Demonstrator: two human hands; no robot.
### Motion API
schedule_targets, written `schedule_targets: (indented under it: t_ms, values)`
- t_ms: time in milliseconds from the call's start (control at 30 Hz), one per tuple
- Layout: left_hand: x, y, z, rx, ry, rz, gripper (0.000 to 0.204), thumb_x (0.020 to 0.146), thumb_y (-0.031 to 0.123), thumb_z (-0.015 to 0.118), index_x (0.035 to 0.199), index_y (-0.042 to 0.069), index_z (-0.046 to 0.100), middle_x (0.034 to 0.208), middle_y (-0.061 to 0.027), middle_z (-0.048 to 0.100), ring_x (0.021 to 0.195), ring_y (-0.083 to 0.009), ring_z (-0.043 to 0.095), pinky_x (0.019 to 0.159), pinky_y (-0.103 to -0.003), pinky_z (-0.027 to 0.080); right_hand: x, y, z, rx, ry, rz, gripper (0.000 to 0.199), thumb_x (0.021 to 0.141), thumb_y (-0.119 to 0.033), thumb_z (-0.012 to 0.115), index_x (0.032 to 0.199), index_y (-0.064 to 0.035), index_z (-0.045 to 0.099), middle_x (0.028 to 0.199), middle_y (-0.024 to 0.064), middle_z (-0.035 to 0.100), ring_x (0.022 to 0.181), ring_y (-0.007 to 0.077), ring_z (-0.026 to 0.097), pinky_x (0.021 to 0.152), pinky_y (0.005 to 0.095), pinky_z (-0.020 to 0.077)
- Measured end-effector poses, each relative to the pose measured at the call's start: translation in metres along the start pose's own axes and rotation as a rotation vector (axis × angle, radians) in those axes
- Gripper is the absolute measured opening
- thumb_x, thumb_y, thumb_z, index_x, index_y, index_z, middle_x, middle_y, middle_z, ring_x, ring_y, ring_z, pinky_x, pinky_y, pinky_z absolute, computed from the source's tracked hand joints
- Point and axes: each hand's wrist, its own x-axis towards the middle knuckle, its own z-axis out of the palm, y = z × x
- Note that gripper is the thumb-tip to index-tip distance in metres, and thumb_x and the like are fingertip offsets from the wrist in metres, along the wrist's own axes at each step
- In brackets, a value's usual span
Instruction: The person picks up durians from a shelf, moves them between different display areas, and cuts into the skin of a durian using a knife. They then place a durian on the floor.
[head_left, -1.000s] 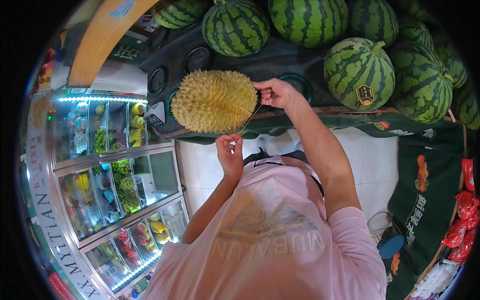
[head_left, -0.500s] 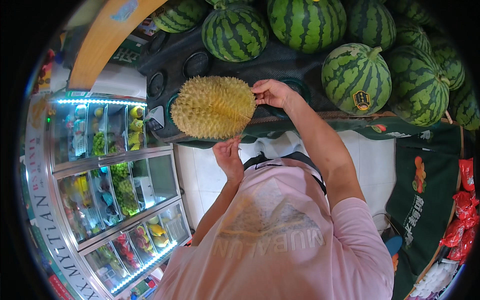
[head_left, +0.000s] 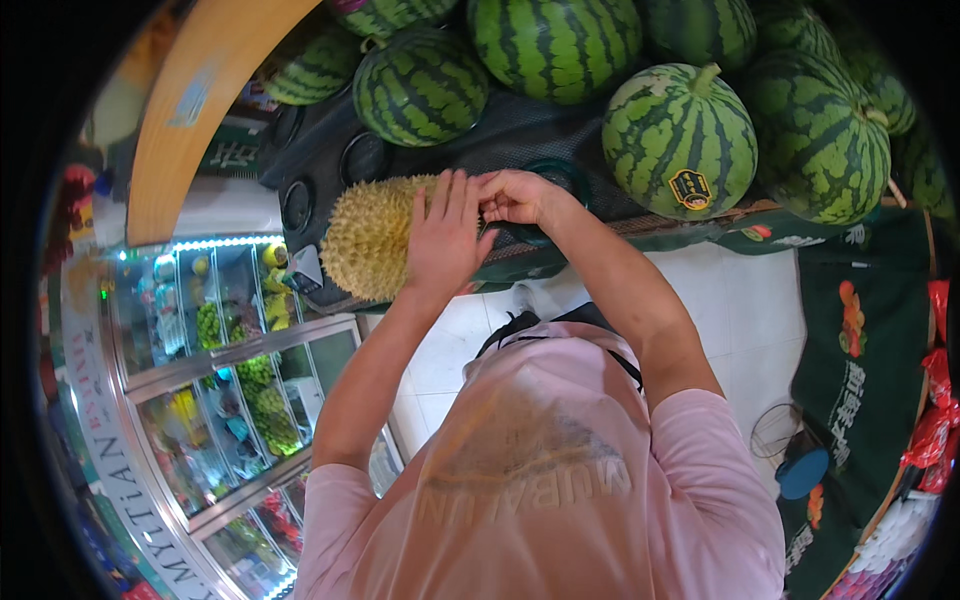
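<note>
A spiky yellow-green durian [head_left: 365, 240] lies on the black mat [head_left: 318, 165] at the counter's near edge. My left hand [head_left: 445, 238] is over its right part, fingers stretched out together and pointing away from me. Beside the durian's right end, my right hand [head_left: 518, 196] has its fingers curled in a pinch, close against the left fingertips. Whatever the right fingers may hold is too small or hidden to make out. The durian's right end is mostly covered by my hands.
Several striped watermelons [head_left: 680, 140] crowd the far and right side of the counter. Dark rings [head_left: 365, 158] are on the mat, and a small device [head_left: 304, 268] stands left of the durian. A lit fruit fridge [head_left: 230, 380] is at left. A blue round object [head_left: 803, 472] is low at right.
My left hand has moved up from the durian's near edge to lie over its right part, its fingers now stretched out. My right hand stays pinched at the durian's right end.
</note>
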Motion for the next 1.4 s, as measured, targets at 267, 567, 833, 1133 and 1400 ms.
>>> schedule_targets:
  t_ms: [267, 567, 833, 1133, 1400]
  values:
    - [-0.007, -0.008, 0.017, 0.051, -0.053, 0.037, 0.063, 0.081, 0.028, 0.072, 0.134, -0.003, 0.056, 0.138, -0.0179, 0.056, 0.134, -0.0349, 0.047, 0.112, -0.051, 0.036, -0.02, -0.024, 0.001, -0.4, 0.225, -0.248, 0.015, 0.076, -0.001, 0.077, 0.082, -0.0004, 0.063, 0.066, 0.0063, 0.058, 0.054, 0.0182, 0.06, 0.059, 0.0337, 0.0604]
    - [0.0, -0.009, 0.011, 0.045, -0.116, 0.061, 0.059, 0.083, 0.027, 0.071, 0.132, -0.003, 0.055, 0.137, -0.0186, 0.056, 0.131, -0.0357, 0.048, 0.112, -0.049, 0.036, 0.003, -0.024, 0.026, -0.226, 0.615, -0.187, 0.017, 0.086, -0.011, 0.07, 0.087, 0.0046, 0.063, 0.071, 0.0123, 0.066, 0.053, 0.0213, 0.066, 0.046, 0.0377, 0.0565]
    - [0.048, -0.036, -0.012, 0.042, -0.299, 0.32, 0.033, 0.083, 0.03, 0.074, 0.104, 0.004, 0.068, 0.104, -0.011, 0.065, 0.098, -0.0313, 0.059, 0.086, -0.044, 0.048, 0.009, -0.017, 0.03, -0.145, 0.595, -0.184, 0.008, 0.085, 0.0, 0.068, 0.088, 0.0067, 0.064, 0.075, 0.0164, 0.069, 0.06, 0.024, 0.071, 0.049, 0.0379, 0.0575]
    - [0.134, -0.077, 0.017, -0.38, -0.526, 1.046, 0.015, 0.088, 0.018, 0.068, 0.1, 0.014, 0.076, 0.09, -0.0066, 0.07, 0.081, -0.0291, 0.068, 0.07, -0.042, 0.055, -0.001, -0.004, 0.02, -0.219, 0.698, -0.342, 0.015, 0.075, -0.003, 0.077, 0.072, 0.0043, 0.065, 0.066, 0.0127, 0.063, 0.054, 0.0193, 0.064, 0.046, 0.035, 0.0546]
    - [0.153, -0.045, 0.029, 0.123, -0.817, 1.348, 0.018, 0.083, 0.016, 0.064, 0.096, 0.019, 0.077, 0.082, -0.0108, 0.072, 0.076, -0.0319, 0.071, 0.066, -0.045, 0.056, -0.026, 0.003, 0.018, -0.333, 0.785, -0.487, 0.008, 0.07, -0.004, 0.077, 0.073, 0.0013, 0.071, 0.067, 0.0098, 0.068, 0.051, 0.0172, 0.062, 0.045, 0.0313, 0.0488]
